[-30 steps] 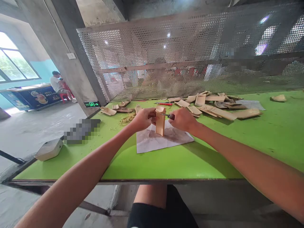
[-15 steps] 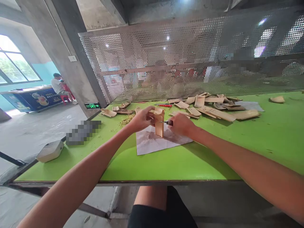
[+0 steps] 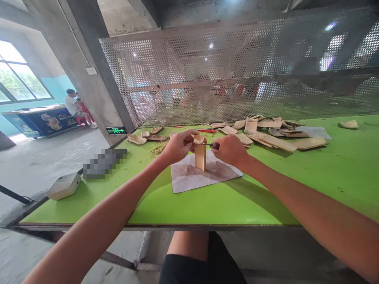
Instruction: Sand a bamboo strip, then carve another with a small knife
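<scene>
My left hand is closed around the top of a tan wooden piece that stands upright on a grey sheet of paper. My right hand is closed on a small tool with a dark red handle; its thin metal tip touches the upper part of the piece. Both hands are over the middle of the green table.
A pile of similar wooden pieces lies behind my right hand, with a red-handled tool near it. More pieces and shavings lie at the left. A perforated metal screen backs the table. A small white box sits at the left edge.
The tool went down the side of the piece half a second ago and is back up near its top now. My left hand kept its hold on the piece.
</scene>
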### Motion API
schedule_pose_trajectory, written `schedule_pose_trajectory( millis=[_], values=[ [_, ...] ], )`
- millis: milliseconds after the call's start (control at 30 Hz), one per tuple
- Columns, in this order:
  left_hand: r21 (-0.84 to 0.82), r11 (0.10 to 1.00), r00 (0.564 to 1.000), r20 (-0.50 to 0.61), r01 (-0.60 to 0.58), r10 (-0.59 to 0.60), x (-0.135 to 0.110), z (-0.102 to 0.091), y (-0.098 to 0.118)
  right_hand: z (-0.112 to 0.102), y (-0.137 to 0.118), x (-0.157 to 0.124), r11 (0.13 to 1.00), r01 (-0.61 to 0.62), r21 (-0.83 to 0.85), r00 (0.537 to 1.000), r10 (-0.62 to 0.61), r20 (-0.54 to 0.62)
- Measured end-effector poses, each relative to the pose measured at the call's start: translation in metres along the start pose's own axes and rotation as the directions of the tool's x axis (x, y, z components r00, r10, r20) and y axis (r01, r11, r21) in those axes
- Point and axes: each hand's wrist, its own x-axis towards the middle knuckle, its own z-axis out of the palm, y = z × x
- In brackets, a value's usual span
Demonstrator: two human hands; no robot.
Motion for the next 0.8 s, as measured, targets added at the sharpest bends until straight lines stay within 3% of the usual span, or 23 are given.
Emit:
schedule_pose_trajectory(
  millis=[300,533,667,800],
  values=[
    [-0.017,1.000,1.000,-0.013,-0.012,0.012,0.002,0.001,-0.001,0.002,0.002,0.000,0.998,0.017,-0.057,0.997,-0.013,0.075],
    [-0.020,1.000,1.000,-0.009,0.014,-0.014,0.001,-0.001,-0.003,0.015,-0.001,-0.008,0.984,0.138,-0.115,0.969,-0.111,0.221],
    [-0.037,0.999,1.000,-0.016,0.009,-0.009,0.002,-0.001,-0.003,0.012,-0.003,-0.005,0.989,0.118,-0.087,0.978,-0.101,0.181],
    [-0.026,1.000,1.000,-0.023,0.011,-0.012,0.002,0.000,-0.002,0.002,-0.007,-0.001,0.999,-0.001,-0.051,0.998,0.005,0.069]
  ],
)
